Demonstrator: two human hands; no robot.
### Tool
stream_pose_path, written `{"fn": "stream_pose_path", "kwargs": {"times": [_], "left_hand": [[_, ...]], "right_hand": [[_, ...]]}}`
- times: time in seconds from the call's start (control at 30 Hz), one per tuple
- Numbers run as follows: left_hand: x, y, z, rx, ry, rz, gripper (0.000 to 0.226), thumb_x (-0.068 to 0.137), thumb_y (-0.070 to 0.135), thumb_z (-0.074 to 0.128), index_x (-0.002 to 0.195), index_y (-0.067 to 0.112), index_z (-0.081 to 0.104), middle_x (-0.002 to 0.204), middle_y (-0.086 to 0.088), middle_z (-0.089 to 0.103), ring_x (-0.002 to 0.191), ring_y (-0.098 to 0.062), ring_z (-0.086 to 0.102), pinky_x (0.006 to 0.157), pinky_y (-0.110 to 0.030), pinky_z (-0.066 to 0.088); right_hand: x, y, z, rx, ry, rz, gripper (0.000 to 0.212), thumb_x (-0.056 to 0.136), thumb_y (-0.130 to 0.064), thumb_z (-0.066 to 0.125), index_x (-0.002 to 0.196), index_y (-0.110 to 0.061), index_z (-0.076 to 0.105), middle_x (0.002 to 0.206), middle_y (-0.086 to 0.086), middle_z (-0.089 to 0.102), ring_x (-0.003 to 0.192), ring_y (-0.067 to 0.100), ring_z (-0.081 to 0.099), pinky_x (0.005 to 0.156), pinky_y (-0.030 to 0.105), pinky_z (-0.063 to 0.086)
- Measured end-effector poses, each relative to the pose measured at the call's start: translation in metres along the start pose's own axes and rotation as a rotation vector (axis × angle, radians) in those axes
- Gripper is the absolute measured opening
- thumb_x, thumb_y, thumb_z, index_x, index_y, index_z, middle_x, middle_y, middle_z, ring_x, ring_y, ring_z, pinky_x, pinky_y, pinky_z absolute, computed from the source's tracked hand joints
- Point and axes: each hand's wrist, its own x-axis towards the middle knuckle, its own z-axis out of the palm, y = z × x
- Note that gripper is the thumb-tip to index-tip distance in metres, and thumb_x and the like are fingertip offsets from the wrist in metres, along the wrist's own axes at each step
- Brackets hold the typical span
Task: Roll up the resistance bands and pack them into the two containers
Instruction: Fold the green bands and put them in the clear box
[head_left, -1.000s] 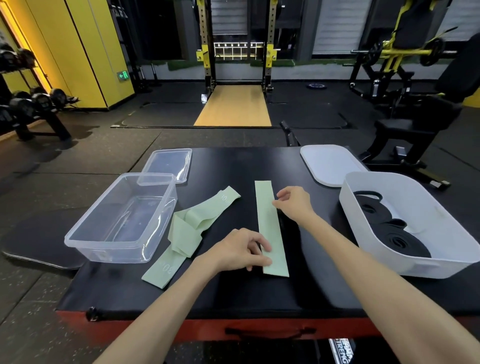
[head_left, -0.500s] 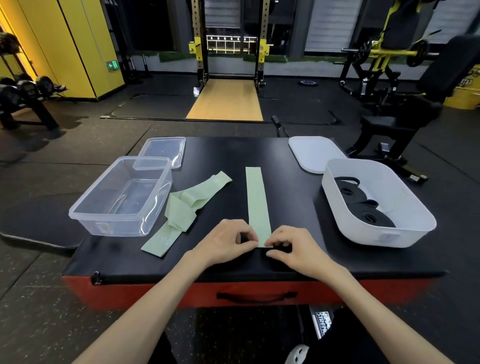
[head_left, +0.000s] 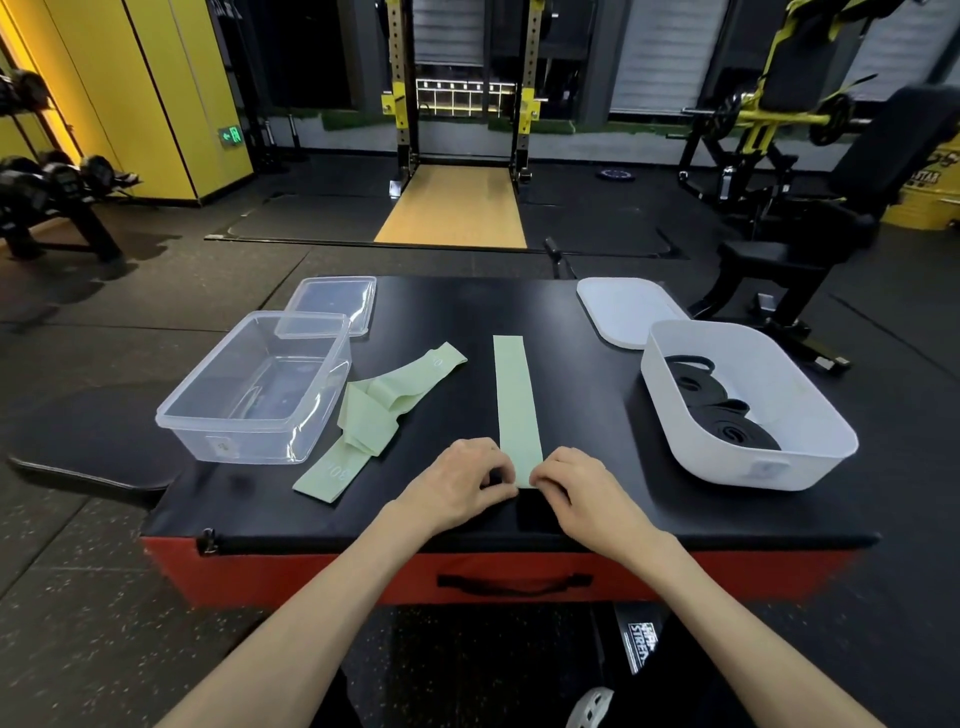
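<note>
Lying flat on the surface (head_left: 587, 410), the green band (head_left: 514, 395) is pinched at its near end in the grip of the left hand (head_left: 457, 480) and the right hand (head_left: 582, 491), and a crooked roll is risked if one edge is turned ahead.

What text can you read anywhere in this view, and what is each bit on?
"30": crumpled green band, near end.
"STAR": partial, black bench back.
"STREN": cut off, black item under the table.
Unreadable: stickers on the clear container and white bin.
Symbols only: exit sign.
None visible: straight green band.
</note>
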Motion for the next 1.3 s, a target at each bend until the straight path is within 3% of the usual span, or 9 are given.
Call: {"fn": "stream_pose_path", "kwargs": {"times": [0.1, 0.23, 0.33, 0.57, 0.73, 0.9, 1.03, 1.17, 1.3], "left_hand": [[0.002, -0.001, 0.002, 0.011, -0.010, -0.002, 0.014, 0.092, 0.025, 0.058, 0.094, 0.015, 0.067, 0.093, 0.000, 0.060, 0.076, -0.006, 0.044, 0.074, -0.016, 0.035], [0.006, -0.002, 0.002, 0.005, -0.023, -0.054, 0.017, 0.094, 0.026, 0.054, 0.095, 0.015, 0.066, 0.092, 0.004, 0.058, 0.078, -0.007, 0.044, 0.078, -0.020, 0.039], [0.007, -0.002, 0.001, 0.000, -0.068, -0.068, 0.017, 0.095, 0.028, 0.053, 0.096, 0.016, 0.065, 0.091, 0.008, 0.056, 0.081, -0.007, 0.043, 0.075, -0.017, 0.034], [0.007, -0.001, -0.001, -0.034, -0.041, -0.081, 0.014, 0.093, 0.028, 0.056, 0.094, 0.020, 0.067, 0.085, 0.007, 0.053, 0.068, -0.002, 0.044, 0.066, -0.011, 0.031], [0.006, 0.003, 0.001, -0.094, 0.011, -0.127, 0.011, 0.089, 0.022, 0.059, 0.088, 0.017, 0.069, 0.072, 0.014, 0.055, 0.061, -0.001, 0.047, 0.059, -0.007, 0.035], [0.005, 0.005, 0.005, -0.117, 0.073, -0.142, 0.008, 0.087, 0.020, 0.061, 0.088, 0.018, 0.068, 0.074, 0.013, 0.053, 0.060, 0.001, 0.046, 0.060, -0.008, 0.035], [0.007, 0.006, 0.004, -0.116, 0.063, -0.179, 0.010, 0.087, 0.020, 0.061, 0.086, 0.017, 0.071, 0.070, 0.014, 0.055, 0.059, 0.004, 0.047, 0.058, -0.006, 0.035], [0.008, 0.006, 0.003, -0.118, 0.059, -0.187, 0.010, 0.087, 0.021, 0.061, 0.087, 0.018, 0.071, 0.071, 0.014, 0.056, 0.060, 0.006, 0.048, 0.058, -0.005, 0.035], [0.006, 0.004, 0.002, -0.082, 0.061, -0.126, 0.009, 0.089, 0.023, 0.062, 0.090, 0.019, 0.070, 0.076, 0.010, 0.059, 0.062, 0.003, 0.047, 0.061, -0.008, 0.034]], "right_hand": [[0.000, 0.000, 0.000, 0.039, 0.005, 0.019, 0.012, 0.090, -0.022, 0.062, 0.098, -0.018, 0.069, 0.092, -0.009, 0.054, 0.088, 0.008, 0.050, 0.081, 0.022, 0.042], [0.004, 0.001, 0.000, 0.067, 0.023, 0.035, 0.013, 0.091, -0.015, 0.059, 0.093, -0.017, 0.072, 0.086, -0.009, 0.056, 0.083, 0.012, 0.054, 0.077, 0.025, 0.045], [0.006, 0.001, -0.002, 0.090, -0.019, 0.051, 0.016, 0.092, -0.012, 0.056, 0.092, -0.016, 0.071, 0.083, -0.007, 0.057, 0.079, 0.011, 0.054, 0.075, 0.025, 0.045], [0.011, -0.001, -0.008, 0.142, -0.059, 0.129, 0.014, 0.090, -0.012, 0.059, 0.090, -0.018, 0.072, 0.080, -0.011, 0.059, 0.071, 0.000, 0.051, 0.067, 0.009, 0.034], [0.010, -0.001, -0.006, 0.157, 0.009, 0.132, 0.013, 0.086, -0.010, 0.064, 0.083, -0.023, 0.067, 0.076, -0.013, 0.056, 0.069, 0.003, 0.052, 0.066, 0.016, 0.040], [0.009, -0.004, -0.002, 0.157, 0.063, 0.075, 0.018, 0.085, -0.003, 0.062, 0.086, -0.019, 0.070, 0.084, -0.007, 0.061, 0.075, 0.006, 0.056, 0.071, 0.020, 0.047], [0.007, -0.007, -0.001, 0.070, 0.045, 0.030, 0.017, 0.088, -0.009, 0.059, 0.093, -0.016, 0.073, 0.091, -0.004, 0.064, 0.085, 0.012, 0.058, 0.076, 0.027, 0.048], [0.004, -0.004, -0.002, 0.068, 0.027, 0.030, 0.014, 0.088, -0.018, 0.065, 0.098, -0.019, 0.075, 0.094, -0.006, 0.062, 0.091, 0.009, 0.056, 0.082, 0.022, 0.045], [0.005, -0.002, 0.000, 0.039, 0.050, 0.024, 0.016, 0.088, -0.011, 0.065, 0.098, -0.017, 0.076, 0.091, -0.003, 0.059, 0.089, 0.014, 0.053, 0.079, 0.026, 0.045]]}}
